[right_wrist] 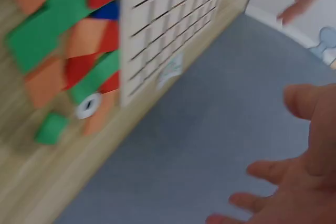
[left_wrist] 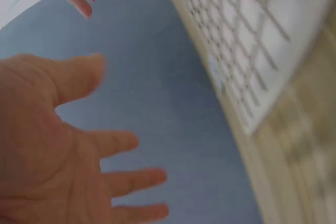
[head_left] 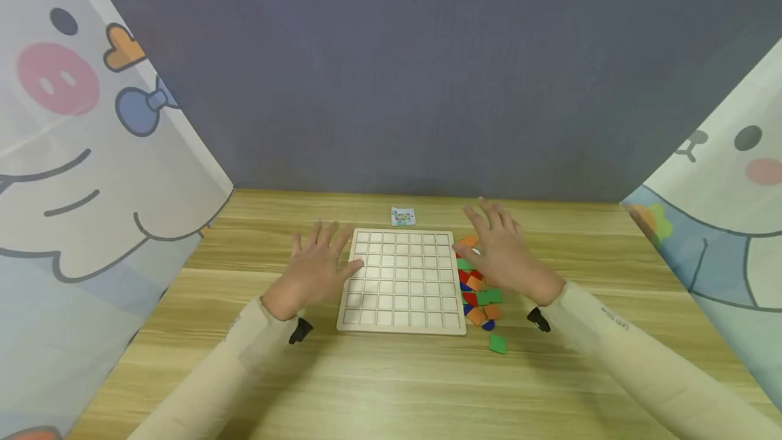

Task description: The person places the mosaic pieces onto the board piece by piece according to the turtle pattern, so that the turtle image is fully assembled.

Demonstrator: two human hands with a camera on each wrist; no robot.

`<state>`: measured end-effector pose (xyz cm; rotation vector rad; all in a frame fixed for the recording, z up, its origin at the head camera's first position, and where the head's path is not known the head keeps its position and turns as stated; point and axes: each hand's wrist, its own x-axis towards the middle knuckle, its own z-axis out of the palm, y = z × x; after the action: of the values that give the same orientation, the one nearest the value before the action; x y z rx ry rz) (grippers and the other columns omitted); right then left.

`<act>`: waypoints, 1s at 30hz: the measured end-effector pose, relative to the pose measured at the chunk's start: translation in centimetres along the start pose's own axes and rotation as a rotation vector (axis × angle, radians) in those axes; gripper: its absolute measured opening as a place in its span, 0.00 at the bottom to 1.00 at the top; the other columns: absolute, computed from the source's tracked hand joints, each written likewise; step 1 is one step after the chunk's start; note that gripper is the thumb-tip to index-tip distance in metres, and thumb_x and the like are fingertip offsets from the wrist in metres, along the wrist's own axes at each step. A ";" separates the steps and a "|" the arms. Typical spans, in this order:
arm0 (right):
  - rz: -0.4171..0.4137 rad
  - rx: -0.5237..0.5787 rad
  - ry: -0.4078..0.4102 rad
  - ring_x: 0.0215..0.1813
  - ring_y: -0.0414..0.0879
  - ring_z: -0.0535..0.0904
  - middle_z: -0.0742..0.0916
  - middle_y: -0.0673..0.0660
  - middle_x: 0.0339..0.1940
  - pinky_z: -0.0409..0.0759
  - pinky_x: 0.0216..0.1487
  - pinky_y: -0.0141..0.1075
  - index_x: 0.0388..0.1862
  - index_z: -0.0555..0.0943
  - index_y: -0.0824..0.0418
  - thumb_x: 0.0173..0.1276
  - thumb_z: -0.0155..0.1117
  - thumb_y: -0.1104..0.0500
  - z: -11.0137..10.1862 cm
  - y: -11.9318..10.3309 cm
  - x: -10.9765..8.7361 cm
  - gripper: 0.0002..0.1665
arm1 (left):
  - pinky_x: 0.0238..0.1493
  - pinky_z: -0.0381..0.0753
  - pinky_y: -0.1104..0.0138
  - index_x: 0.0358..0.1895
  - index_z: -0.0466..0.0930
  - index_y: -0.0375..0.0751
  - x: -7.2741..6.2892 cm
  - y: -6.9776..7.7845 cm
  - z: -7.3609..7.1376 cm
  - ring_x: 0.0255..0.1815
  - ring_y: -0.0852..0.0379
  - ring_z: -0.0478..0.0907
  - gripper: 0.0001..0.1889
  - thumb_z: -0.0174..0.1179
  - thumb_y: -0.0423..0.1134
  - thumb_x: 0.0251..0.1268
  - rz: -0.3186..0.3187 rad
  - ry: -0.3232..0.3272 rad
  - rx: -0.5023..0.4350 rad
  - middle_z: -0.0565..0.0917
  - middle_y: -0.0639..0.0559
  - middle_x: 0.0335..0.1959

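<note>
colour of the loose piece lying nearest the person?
The loose piece is plain green; the head view shows it best.

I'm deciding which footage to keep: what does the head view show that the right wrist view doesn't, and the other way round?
Only head: the left sleeve, the right sleeve and a drawn pink snout.
Only right wrist: the palm side of the right hand and the full face of a white round piece; the head view catches just a white sliver beside that hand.
Both: the left hand, grid board, small card, coloured pieces, table and grey-blue backdrop, plus the right hand itself.
</note>
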<state>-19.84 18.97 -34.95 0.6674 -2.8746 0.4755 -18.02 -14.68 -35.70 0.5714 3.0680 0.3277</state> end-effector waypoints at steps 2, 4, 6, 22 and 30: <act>-0.018 0.041 0.016 0.69 0.68 0.48 0.55 0.69 0.73 0.50 0.60 0.65 0.72 0.59 0.67 0.70 0.59 0.48 0.3 1.0 0.1 0.40 | 0.60 0.35 0.31 0.76 0.45 0.49 -0.1 -0.7 0.4 0.72 0.33 0.43 0.37 0.48 0.57 0.71 0.024 -0.028 -0.005 0.54 0.37 0.73; -0.029 0.069 0.016 0.67 0.67 0.53 0.60 0.69 0.71 0.53 0.59 0.63 0.67 0.65 0.68 0.67 0.62 0.55 0.6 2.1 0.2 0.34 | 0.59 0.37 0.30 0.76 0.47 0.46 -0.2 -1.4 0.9 0.72 0.32 0.45 0.37 0.52 0.52 0.70 0.040 -0.065 -0.021 0.55 0.36 0.72; -0.024 0.099 -0.002 0.64 0.65 0.58 0.65 0.68 0.68 0.56 0.59 0.61 0.61 0.73 0.68 0.65 0.64 0.60 1.0 3.2 0.2 0.27 | 0.58 0.39 0.29 0.75 0.49 0.42 -0.3 -2.1 1.4 0.71 0.32 0.45 0.37 0.54 0.49 0.69 0.046 -0.106 -0.035 0.56 0.36 0.72; -0.060 0.200 -0.169 0.49 0.56 0.76 0.83 0.56 0.46 0.66 0.59 0.55 0.46 0.85 0.63 0.63 0.62 0.71 5.1 8.5 0.9 0.13 | 0.58 0.49 0.31 0.74 0.52 0.40 -0.4 -3.4 4.1 0.71 0.33 0.46 0.37 0.57 0.48 0.68 0.014 -0.327 -0.121 0.54 0.43 0.74; 0.055 0.201 -0.141 0.39 0.49 0.80 0.85 0.51 0.37 0.79 0.41 0.44 0.36 0.88 0.60 0.61 0.64 0.70 5.5 8.3 1.9 0.10 | 0.62 0.50 0.35 0.74 0.54 0.44 -0.5 -3.4 4.1 0.70 0.27 0.42 0.37 0.60 0.46 0.66 0.050 -0.327 -0.191 0.51 0.39 0.74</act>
<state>-25.73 23.43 -41.93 0.6784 -3.0100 0.7630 -18.60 -17.10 -40.41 0.6222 2.6778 0.4702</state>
